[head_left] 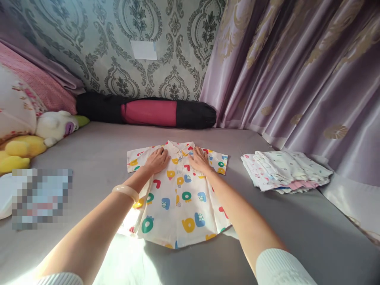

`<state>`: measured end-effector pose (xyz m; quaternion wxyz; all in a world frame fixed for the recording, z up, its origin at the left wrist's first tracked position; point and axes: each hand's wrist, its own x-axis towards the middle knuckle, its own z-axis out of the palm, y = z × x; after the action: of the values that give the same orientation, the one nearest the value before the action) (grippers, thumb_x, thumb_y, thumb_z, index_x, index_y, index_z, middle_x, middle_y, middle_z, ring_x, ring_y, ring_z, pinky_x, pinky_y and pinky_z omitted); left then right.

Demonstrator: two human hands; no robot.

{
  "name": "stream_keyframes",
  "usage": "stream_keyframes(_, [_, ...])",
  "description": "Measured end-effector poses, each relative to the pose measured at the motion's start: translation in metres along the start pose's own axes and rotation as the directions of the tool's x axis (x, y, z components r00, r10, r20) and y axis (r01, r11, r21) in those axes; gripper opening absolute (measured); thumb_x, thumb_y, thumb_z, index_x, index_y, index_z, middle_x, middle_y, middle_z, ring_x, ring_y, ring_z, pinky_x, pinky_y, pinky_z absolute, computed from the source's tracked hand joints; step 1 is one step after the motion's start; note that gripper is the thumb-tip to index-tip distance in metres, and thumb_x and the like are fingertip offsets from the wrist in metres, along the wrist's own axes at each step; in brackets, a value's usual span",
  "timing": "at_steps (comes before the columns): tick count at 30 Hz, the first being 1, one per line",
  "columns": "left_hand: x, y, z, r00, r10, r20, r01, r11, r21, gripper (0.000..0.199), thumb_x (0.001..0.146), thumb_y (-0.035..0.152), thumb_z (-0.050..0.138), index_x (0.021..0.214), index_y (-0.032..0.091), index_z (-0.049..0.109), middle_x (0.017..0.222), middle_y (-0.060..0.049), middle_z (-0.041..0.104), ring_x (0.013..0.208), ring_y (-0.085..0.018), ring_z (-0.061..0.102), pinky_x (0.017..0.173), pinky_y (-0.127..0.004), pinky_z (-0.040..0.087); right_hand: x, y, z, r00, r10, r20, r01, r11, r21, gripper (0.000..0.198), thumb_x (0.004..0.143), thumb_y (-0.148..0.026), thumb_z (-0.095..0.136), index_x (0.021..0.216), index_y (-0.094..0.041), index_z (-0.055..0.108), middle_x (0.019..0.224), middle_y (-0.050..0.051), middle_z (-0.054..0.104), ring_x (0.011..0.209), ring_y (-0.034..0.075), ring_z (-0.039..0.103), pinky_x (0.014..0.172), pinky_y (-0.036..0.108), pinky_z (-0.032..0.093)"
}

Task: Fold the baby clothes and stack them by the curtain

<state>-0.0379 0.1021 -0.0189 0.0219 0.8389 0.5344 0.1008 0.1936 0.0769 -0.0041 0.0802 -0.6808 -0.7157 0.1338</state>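
A small white short-sleeved shirt (178,206) lies spread flat, front side up, with its collar away from me. Colourful letter shapes in green, yellow, blue and red cover it, and buttons run down its middle. My left hand (158,160) lies flat on the shirt's left shoulder area, just beside the collar. On the other side of the collar, my right hand (199,159) rests on the chest with its fingers stretched out. Both hands touch the cloth without gripping it. A pale bangle (126,192) circles my left wrist.
The shirt lies on a grey bed sheet (97,158). A pile of folded clothes (286,170) sits to the right, near the purple curtain (267,79). A long black and red bag (148,112) lies along the wall. Plush toys (56,126) and a blurred-out item (44,198) are at left.
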Motion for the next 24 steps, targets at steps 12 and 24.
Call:
stream_keyframes(12, [-0.128,-0.021,-0.066,0.960,-0.280,0.009,0.279,0.956,-0.088,0.042,0.087,0.042,0.044,0.116,0.017,0.058,0.110,-0.012,0.062,0.104,-0.027,0.058,0.088,-0.036,0.046,-0.101,0.056,-0.024,0.955,-0.120,-0.270,0.170,0.970,0.172,0.036,0.088,-0.021,0.042,0.117,-0.015,0.063,0.118,0.012,0.066,0.109,0.021,0.061,0.093,0.031,0.045])
stream_keyframes(24, [-0.189,-0.022,-0.066,0.810,-0.513,0.283,0.585,0.738,-0.337,0.049,0.070,0.065,0.055,0.084,0.020,0.067,0.081,-0.007,0.070,0.073,-0.023,0.064,0.059,-0.029,0.045,-0.162,0.070,-0.037,0.980,0.197,0.010,-0.197,0.979,0.049,0.038,0.088,-0.041,0.045,0.057,-0.019,0.052,0.054,-0.002,0.049,0.054,0.012,0.041,0.051,0.025,0.024])
